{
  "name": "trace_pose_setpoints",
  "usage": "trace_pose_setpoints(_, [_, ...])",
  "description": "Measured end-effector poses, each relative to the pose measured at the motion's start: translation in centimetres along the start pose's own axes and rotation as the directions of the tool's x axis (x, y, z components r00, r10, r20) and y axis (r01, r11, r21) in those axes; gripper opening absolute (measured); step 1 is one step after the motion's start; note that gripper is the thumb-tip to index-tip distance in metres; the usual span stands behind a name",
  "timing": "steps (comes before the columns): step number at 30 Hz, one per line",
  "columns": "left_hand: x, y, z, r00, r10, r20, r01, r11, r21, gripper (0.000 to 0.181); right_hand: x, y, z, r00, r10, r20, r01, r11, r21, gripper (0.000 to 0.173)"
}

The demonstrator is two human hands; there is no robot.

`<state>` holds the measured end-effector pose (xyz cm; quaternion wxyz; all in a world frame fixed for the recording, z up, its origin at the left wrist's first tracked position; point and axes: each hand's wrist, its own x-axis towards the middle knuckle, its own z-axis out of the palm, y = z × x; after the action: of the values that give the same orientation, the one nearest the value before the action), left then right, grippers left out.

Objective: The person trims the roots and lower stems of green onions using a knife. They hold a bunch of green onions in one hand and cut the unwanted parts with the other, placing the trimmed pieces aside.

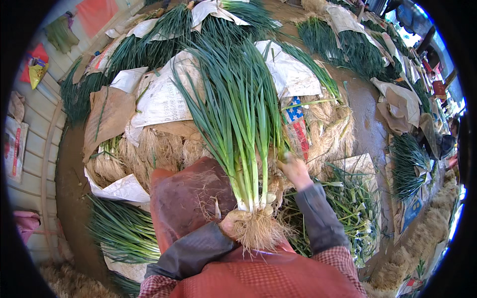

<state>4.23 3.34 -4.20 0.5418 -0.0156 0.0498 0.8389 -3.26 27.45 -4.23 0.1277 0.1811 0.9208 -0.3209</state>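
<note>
My left hand is wrapped around the base of a bunch of green onions, just above the roots. Pale, tangled roots hang below that hand, over my lap. White lower stems rise from the grip, and the long green leaves fan out away from me. To the right of the stems, my slightly blurred right hand has its fingers closed at a yellowish-green outer leaf. The fingertips are partly hidden. A reddish-brown plastic apron covers my knees beneath the bunch.
Rooted onions lie piled ahead, partly under white sacks. At left is a bundle of green onions. Loose stripped leaves lie on sacking at right. Wet ground runs between the heaps. A panelled wall stands left.
</note>
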Motion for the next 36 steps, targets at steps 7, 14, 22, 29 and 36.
trace_pose_setpoints(7, [-0.6,0.8,0.8,0.944,0.211,-0.255,-0.14,0.952,0.271,0.045,-3.5,-1.5,-0.2,0.985,0.054,0.163,-0.15,0.737,0.659,0.007])
trace_pose_setpoints(14, [2.2,-1.0,-1.0,0.927,0.259,-0.272,-0.17,0.935,0.311,0.038,-7.1,-1.3,3.5,0.999,-0.027,0.028,-0.009,0.532,0.847,0.008])
trace_pose_setpoints(22, [1.8,-0.2,-0.8,0.915,0.267,-0.302,-0.21,0.955,0.208,0.04,-11.5,1.9,-0.2,0.968,-0.251,0.023,-0.038,-0.056,0.998,0.012])
trace_pose_setpoints(29, [1.0,0.4,-0.7,0.945,0.083,-0.316,-0.077,0.997,0.032,0.036,-3.5,3.7,6.6,0.974,-0.115,0.195,-0.104,0.539,0.836,0.043])
trace_pose_setpoints(36, [-1.4,0.7,-4.6,0.939,0.139,-0.316,-0.17,0.983,-0.073,0.036,-3.3,2.4,8.2,0.906,-0.391,-0.161,0.42,0.873,0.247,0.035])
